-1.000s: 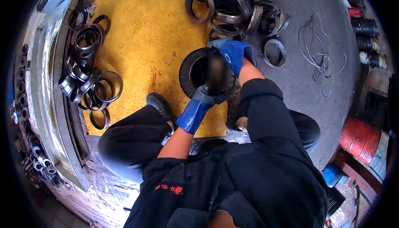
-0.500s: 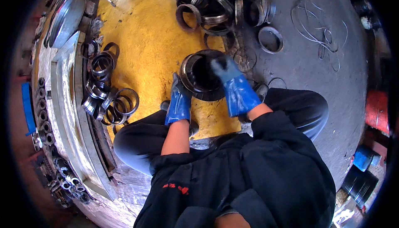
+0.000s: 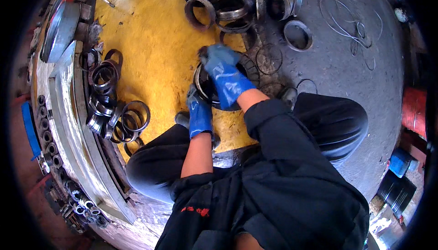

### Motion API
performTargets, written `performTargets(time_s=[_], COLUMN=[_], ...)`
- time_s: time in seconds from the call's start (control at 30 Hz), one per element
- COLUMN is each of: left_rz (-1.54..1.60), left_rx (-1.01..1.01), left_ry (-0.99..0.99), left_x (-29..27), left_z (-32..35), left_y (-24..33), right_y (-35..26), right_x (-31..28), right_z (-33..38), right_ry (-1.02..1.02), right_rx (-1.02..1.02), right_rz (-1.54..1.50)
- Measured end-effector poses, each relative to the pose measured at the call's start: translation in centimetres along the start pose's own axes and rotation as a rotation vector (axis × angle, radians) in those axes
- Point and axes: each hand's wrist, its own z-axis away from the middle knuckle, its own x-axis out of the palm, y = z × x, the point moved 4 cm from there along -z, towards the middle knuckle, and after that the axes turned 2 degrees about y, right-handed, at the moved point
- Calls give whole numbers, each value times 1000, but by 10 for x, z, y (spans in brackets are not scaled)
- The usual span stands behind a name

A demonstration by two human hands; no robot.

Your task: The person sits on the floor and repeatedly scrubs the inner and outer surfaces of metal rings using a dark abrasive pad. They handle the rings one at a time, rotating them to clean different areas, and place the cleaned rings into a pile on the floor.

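A wide dark metal ring [image 3: 203,86] is tilted up between my knees, over a round black ridged piece [image 3: 248,65]. My left hand [image 3: 199,109], in a blue and grey rubber glove, grips the ring's near left side. Across the ring's far rim reaches my right hand [image 3: 222,70], gloved the same way. Its fingers are closed around a small dark brown thing, which is blurred and mostly hidden. My right forearm and glove cover much of the ring's opening.
A pile of rusty metal rings [image 3: 228,4] lies ahead, with a single ring [image 3: 298,36] beside it. More shiny rings [image 3: 107,99] are heaped at left by a metal beam [image 3: 68,113]. Loose wire [image 3: 346,22] lies on the grey floor at right.
My right hand has swept left across the ring, from its right side to its far left rim. The left hand stays at the ring's left side.
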Motion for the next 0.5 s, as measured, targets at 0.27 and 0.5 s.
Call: performTargets(time_s=[0.27,0.5], left_rz=[374,801], left_rx=[-280,-406], left_ry=[160,273], left_x=[1,-8], left_z=[-2,-4], left_y=[2,-13], right_y=[87,71], right_x=[12,-7], right_z=[26,38], right_ry=[81,-16], right_rx=[357,299], right_rz=[-91,-258])
